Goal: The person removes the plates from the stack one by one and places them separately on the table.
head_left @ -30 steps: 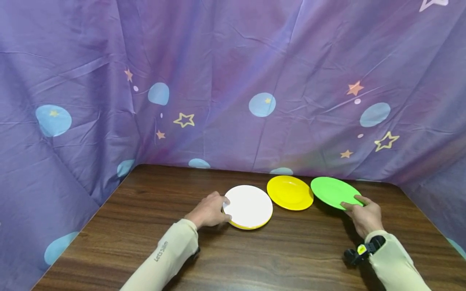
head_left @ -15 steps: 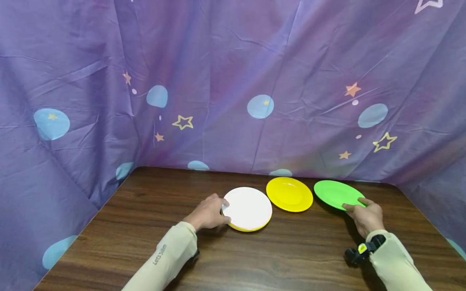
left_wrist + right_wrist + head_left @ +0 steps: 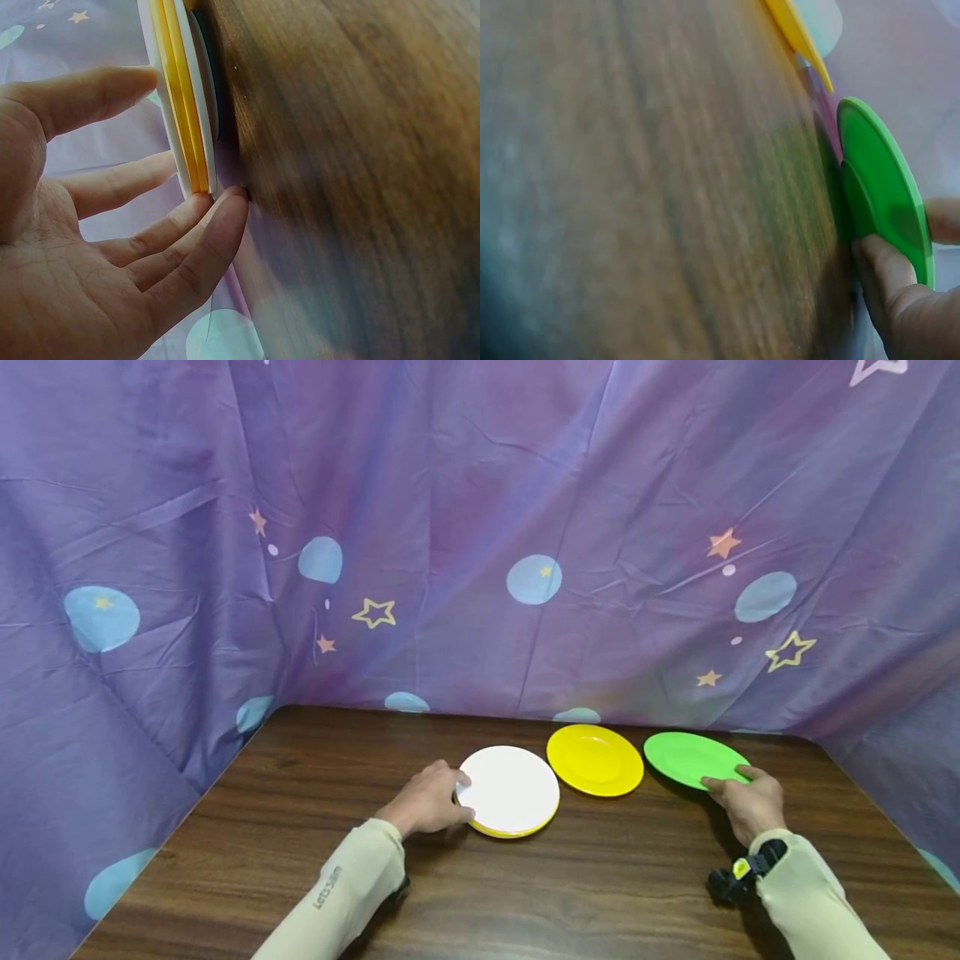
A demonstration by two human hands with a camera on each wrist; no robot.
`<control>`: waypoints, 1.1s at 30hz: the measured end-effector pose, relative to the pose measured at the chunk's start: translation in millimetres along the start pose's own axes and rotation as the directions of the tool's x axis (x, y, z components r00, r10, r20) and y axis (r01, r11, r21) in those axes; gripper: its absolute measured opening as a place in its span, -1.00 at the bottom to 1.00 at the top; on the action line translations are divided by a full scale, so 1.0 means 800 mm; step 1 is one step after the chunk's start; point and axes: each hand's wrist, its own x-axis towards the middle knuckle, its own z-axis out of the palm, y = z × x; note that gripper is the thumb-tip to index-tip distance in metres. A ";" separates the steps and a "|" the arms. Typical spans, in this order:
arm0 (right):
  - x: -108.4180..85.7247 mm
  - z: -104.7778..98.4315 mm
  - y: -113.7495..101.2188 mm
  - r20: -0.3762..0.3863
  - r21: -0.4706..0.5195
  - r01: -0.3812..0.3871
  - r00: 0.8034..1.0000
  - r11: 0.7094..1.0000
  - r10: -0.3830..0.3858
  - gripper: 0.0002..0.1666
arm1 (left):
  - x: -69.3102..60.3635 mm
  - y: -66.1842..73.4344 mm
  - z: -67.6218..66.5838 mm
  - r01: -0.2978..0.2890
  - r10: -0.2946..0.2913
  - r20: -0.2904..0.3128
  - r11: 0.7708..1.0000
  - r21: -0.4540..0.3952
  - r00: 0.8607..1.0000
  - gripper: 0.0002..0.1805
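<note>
Clearly, a bright green, round, plastic-looking plate (image 3: 686, 757) is at the back right of a dark brown wood-grain table (image 3: 570, 893), its near rim in my right hand (image 3: 750, 806). That hand is partly closed and pinches the rim: one digit lies against the underside, another over the upper face. The plate is tilted, and dark shadow lies beneath its near edge.

To the left, my left hand (image 3: 427, 797) grips the left side of a low stack of round plates (image 3: 510, 789). My thumb and fingers are spread in a wide curve around the rim, with fingertips touching it. The stack has a glossy white plate on top, yellow edges under it and a white edge lower down.

Between the stack and the green plate, a shiny yellow round plate (image 3: 596, 760) lies flat, with neither hand on it. Both my arms wear pale cream sleeves (image 3: 337, 893), and a black strapped device (image 3: 738, 872) sits on my right wrist. Behind everything hangs a purple fabric curtain (image 3: 435, 527) printed with stars and blue discs.
</note>
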 end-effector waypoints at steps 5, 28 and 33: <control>0.001 -0.001 -0.003 0.011 -0.152 -0.004 1.000 0.988 0.006 0.06 | -0.001 0.000 0.000 0.002 -0.002 -0.003 1.000 0.000 1.000 -0.46; -0.002 -0.023 -0.015 0.042 -0.342 0.006 0.999 0.940 0.009 0.03 | -0.002 -0.001 0.001 -0.014 0.014 -0.011 1.000 0.006 1.000 -0.46; -0.004 -0.026 -0.014 0.051 -0.319 0.011 0.999 0.948 0.005 -0.02 | -0.002 0.001 0.000 -0.014 0.014 -0.012 1.000 0.009 1.000 -0.45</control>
